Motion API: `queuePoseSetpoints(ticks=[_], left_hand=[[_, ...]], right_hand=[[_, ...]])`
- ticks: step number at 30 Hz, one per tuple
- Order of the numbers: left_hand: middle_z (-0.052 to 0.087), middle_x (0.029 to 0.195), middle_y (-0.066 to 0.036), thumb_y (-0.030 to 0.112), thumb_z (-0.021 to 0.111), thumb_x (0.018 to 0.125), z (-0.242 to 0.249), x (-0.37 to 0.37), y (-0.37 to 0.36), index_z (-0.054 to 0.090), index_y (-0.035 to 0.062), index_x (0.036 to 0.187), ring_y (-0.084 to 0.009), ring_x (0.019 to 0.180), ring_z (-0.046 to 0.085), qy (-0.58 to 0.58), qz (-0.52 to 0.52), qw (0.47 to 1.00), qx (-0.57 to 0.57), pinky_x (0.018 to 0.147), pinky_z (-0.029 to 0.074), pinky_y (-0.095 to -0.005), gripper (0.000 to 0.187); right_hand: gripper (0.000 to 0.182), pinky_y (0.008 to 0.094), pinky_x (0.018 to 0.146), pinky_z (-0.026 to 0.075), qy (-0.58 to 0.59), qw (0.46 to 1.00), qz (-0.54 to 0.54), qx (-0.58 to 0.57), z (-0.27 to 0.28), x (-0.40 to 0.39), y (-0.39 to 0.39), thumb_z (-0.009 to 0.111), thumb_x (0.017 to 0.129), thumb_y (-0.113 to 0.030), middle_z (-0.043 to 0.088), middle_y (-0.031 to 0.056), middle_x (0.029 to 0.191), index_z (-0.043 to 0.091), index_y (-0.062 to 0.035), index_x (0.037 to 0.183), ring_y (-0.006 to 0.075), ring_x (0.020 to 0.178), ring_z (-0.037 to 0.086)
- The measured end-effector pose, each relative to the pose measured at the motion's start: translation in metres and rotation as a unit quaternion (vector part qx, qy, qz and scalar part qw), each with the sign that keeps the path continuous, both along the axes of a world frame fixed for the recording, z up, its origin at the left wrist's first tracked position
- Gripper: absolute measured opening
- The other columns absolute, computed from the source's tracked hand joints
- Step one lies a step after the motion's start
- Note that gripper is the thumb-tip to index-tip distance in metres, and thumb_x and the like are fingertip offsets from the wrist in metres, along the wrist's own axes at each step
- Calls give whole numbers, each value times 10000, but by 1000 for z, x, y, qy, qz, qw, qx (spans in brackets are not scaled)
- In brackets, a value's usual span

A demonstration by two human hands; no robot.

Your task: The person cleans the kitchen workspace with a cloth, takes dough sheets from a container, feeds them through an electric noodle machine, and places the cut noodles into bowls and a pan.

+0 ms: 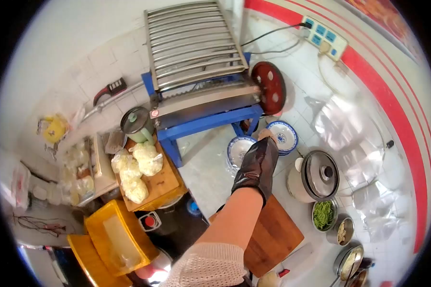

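Observation:
My left arm, with a knitted sleeve, stretches forward over the worktop. A dark plastic cover wraps my left hand (259, 160) and wrist, leaving a bit of the fingers bare. These fingers are bent at the rim of a stack of blue-and-white bowls (286, 135), and the hand hides part of that rim. Close on its left side is another blue-and-white bowl (237, 149). Beneath the forearm lies a wooden cutting board (277, 239). My right hand does not show.
A metal roller machine (201, 103) on a blue frame stands behind. To the right are a lidded pot (316, 176), a bowl of chopped greens (323, 215) and several small containers. Bagged dough-like lumps (138, 165) rest on a board at left, above yellow crates (117, 239).

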State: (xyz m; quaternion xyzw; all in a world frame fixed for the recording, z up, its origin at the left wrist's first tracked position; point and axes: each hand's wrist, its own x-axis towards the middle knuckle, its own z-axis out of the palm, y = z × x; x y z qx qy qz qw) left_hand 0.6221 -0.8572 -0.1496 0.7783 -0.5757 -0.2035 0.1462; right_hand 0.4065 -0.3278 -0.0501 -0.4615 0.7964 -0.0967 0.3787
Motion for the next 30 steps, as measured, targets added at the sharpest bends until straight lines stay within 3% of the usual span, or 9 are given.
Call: queuePoseSetpoints(ticks=[9, 12, 14, 16, 17, 19, 25, 29, 30], left_hand=[[633, 1055, -244, 273, 471, 927, 42, -11, 16, 563, 61, 1223, -372, 1023, 604, 182, 117, 976, -30, 886, 457, -431, 376], [631, 1046, -260, 275, 465, 935, 51, 5, 72, 546, 55, 1255, -381, 1023, 602, 243, 106, 960, -95, 890, 453, -428, 397], [621, 846, -272, 104, 492, 864, 52, 31, 156, 414, 35, 1212, -456, 839, 600, 245, 40, 954, -168, 758, 462, -522, 363], [626, 834, -269, 84, 449, 865, 55, 45, 254, 400, -39, 1235, -433, 802, 612, 251, 50, 954, -156, 715, 473, -502, 393], [626, 823, -272, 110, 448, 877, 78, 48, 311, 424, -49, 1204, -429, 807, 614, 336, 75, 924, -167, 738, 470, -504, 365], [651, 867, -235, 393, 341, 977, -13, 33, 372, 568, -48, 1023, -377, 809, 634, 305, 62, 949, -45, 800, 458, -475, 497], [504, 1275, -199, 249, 427, 962, -55, -20, 454, 477, -10, 1250, -297, 1192, 466, 367, 139, 906, 157, 990, 379, -393, 391], [513, 1303, -185, 156, 528, 895, -20, -12, 453, 490, 26, 1270, -293, 1193, 497, 156, 70, 962, -214, 983, 391, -387, 399], [513, 1303, -185, 156, 528, 895, -9, -10, 449, 490, 26, 1270, -293, 1193, 497, 158, 73, 961, -215, 983, 391, -387, 399]], right_hand=[[446, 397, 973, 415, -34, 997, -69, -21, 16, 5, 39, 639, 876, -198, 570, 175, 1179, 503, 0, 1252, 294, 1070, 530], [465, 392, 989, 412, -95, 990, -70, -80, 25, -8, 31, 634, 895, -212, 568, 171, 1203, 495, 1, 1285, 281, 1087, 528], [526, 307, 960, 439, -159, 982, -9, -105, 26, -13, -2, 639, 889, -175, 577, 165, 1196, 438, -23, 1351, 198, 1093, 538], [341, 436, 850, 441, -251, 943, -46, -212, 26, 6, -37, 696, 679, -18, 588, 171, 1004, 571, -10, 996, 384, 925, 553], [341, 436, 850, 441, -267, 942, -18, -203, 16, 1, -50, 696, 679, -18, 588, 171, 1004, 571, -10, 996, 384, 925, 553], [416, 423, 847, 453, -115, 916, 250, -292, -14, -8, -91, 709, 637, 32, 583, 157, 1015, 560, -4, 1024, 357, 921, 563], [308, 375, 785, 477, -21, 869, 434, -237, -134, 1, -168, 755, 645, -82, 565, 145, 915, 591, -13, 897, 316, 889, 564], [163, 407, 715, 464, -50, 785, 533, -312, -149, -10, -176, 648, 754, -140, 567, 175, 878, 595, -10, 836, 331, 838, 549], [163, 407, 715, 464, -49, 784, 535, -311, -146, -9, -177, 648, 754, -140, 567, 175, 878, 595, -10, 836, 331, 838, 549]])
